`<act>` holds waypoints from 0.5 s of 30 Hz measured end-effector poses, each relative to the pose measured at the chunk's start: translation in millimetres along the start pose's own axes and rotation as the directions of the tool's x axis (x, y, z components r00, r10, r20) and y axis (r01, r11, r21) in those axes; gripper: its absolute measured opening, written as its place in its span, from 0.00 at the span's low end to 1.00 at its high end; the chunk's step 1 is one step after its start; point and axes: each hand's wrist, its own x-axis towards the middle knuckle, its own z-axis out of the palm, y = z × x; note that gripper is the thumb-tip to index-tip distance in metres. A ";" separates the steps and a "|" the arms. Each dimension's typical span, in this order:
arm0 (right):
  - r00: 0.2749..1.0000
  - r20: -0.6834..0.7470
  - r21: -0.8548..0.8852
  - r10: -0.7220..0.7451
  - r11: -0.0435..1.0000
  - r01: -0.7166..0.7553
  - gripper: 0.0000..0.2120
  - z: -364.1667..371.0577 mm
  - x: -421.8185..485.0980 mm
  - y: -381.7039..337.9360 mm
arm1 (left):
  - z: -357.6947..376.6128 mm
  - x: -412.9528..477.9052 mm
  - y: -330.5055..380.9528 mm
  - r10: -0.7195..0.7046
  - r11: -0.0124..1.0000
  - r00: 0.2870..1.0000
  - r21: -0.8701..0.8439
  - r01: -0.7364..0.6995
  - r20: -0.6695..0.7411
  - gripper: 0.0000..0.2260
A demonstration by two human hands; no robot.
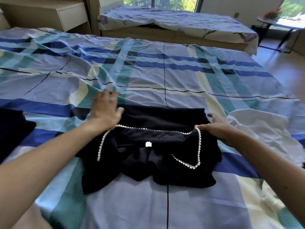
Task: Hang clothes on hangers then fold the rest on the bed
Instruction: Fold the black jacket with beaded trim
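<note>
On the near middle of the plaid-covered bed [165, 76], two hands flattened a black pearl-trimmed top [158, 119].

It lay partly folded, collar toward the person, with the left hand [105, 109] resting on its far left corner, fingers stretched out and released, slightly blurred. The right hand [219, 128] pressed on the right shoulder, fingers spread and relaxed, thumb touching the pearl edge and grasping nothing. A white garment [257, 126] lay crumpled just to the right, a dark garment [11, 129] to the left, and a floral-sheeted bed [165, 22] stood beyond.
</note>
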 end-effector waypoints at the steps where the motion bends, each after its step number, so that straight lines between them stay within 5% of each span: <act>1: 0.998 0.054 -0.057 0.028 0.998 -0.025 0.27 -3.6 -4.3 -1.3 | -3.2 -8.3 17.3 0.126 0.989 0.992 -0.080 -0.125 0.000 0.25; 5: 0.955 0.272 -0.160 0.120 0.984 -0.078 0.15 -20.0 -21.7 -3.5 | -10.1 -51.3 88.8 0.568 0.795 0.811 -0.351 -0.494 0.144 0.29; 9: 0.938 0.325 -0.112 0.118 0.990 -0.086 0.18 -17.6 -29.9 4.9 | 12.0 -101.8 114.1 0.658 0.748 0.598 -0.303 -0.590 0.459 0.33; 12: 0.937 0.339 0.057 0.088 0.992 -0.114 0.17 -11.1 -36.5 1.8 | 14.2 -113.2 118.0 0.640 0.758 0.576 -0.294 -0.582 0.510 0.33; 15: 0.940 0.339 0.214 0.035 0.970 -0.113 0.17 -7.9 -43.4 -10.1 | -3.4 -96.5 119.5 0.638 0.739 0.618 -0.588 -0.327 0.459 0.25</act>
